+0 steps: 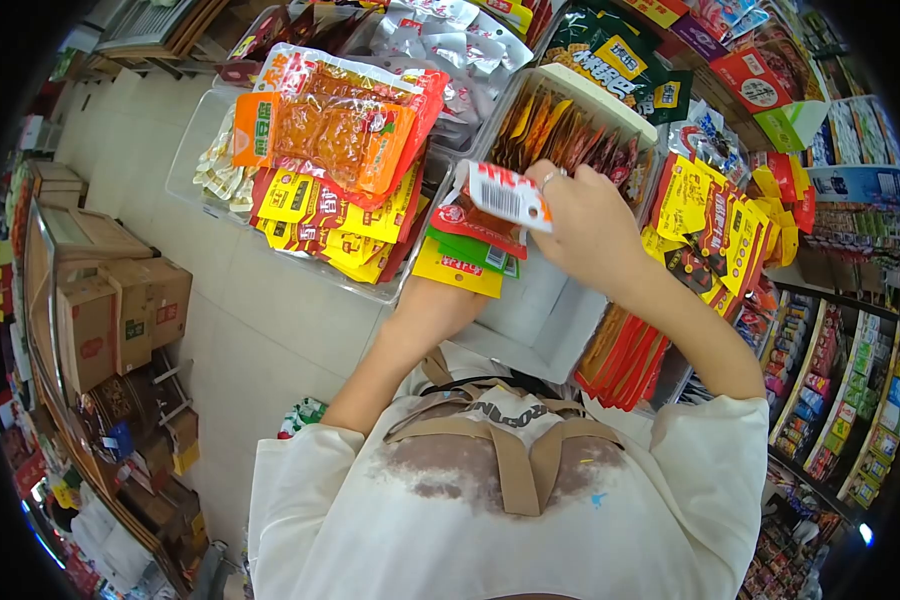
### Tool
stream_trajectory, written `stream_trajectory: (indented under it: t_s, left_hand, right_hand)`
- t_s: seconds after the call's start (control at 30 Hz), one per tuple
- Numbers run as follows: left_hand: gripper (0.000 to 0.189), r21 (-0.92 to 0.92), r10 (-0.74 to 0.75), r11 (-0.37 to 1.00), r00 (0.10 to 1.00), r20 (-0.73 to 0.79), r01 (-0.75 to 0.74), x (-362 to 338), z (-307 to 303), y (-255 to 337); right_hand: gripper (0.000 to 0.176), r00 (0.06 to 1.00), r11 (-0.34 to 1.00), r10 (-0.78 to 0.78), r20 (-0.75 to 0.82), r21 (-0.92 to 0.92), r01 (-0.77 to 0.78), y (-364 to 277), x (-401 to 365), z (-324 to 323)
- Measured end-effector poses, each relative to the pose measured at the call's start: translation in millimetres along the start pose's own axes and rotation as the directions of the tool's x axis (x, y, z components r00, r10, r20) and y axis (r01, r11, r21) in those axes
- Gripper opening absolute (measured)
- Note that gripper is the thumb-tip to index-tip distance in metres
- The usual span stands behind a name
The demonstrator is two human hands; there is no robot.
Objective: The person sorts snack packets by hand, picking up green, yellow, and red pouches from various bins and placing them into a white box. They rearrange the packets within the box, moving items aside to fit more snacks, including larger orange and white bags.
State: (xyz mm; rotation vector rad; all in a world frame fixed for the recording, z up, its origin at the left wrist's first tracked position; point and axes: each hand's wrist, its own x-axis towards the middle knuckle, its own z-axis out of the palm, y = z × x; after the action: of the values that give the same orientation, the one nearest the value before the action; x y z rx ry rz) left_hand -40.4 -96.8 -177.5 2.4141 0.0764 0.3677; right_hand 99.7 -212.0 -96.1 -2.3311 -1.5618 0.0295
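Note:
My left hand is under a stack of flat snack packets in yellow, green and red, and holds it up at chest height. My right hand, with a ring on one finger, grips a red and white packet with a barcode at the top of that stack. Both hands are over a white bin. Its far end holds dark red and orange sachets.
A clear bin to the left holds orange, yellow and red snack bags. Silver packets and green bags lie further back. Yellow and red packets fill the racks on the right above shelves of small goods. Cardboard boxes stand on the tiled floor at left.

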Motion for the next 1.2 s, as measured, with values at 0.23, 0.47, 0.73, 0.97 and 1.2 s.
stream_trajectory:
  t_s: [0.23,0.47,0.73,0.97,1.2]
  left_hand:
    - [0.028,-0.058,0.022,0.998,0.998,-0.052,-0.025,-2,7,-4]
    - [0.025,0.03,0.033,0.999,0.999,0.001,-0.033,-5,5,-4]
    - [0.018,0.09,0.057,0.994,0.998,0.004,-0.057,-12,7,-4]
    - [0.014,0.02,0.032,0.999,0.999,-0.01,-0.032,-11,4,-1]
    - [0.016,0.086,0.052,0.995,0.998,0.024,-0.054,-9,6,-1]
  right_hand:
    - [0.035,0.967,0.948,-0.252,-0.04,-0.212,0.238,-7,-17,26]
    - [0.029,0.931,0.924,-0.335,-0.145,-0.243,0.294,-15,-9,4]
    - [0.021,0.97,0.94,-0.243,-0.007,-0.248,0.233,3,-12,49]
    - [0.018,0.991,0.994,-0.092,0.096,-0.058,0.098,-6,-2,29]
    - [0.021,0.984,0.984,-0.128,0.127,-0.11,0.142,-3,-3,32]
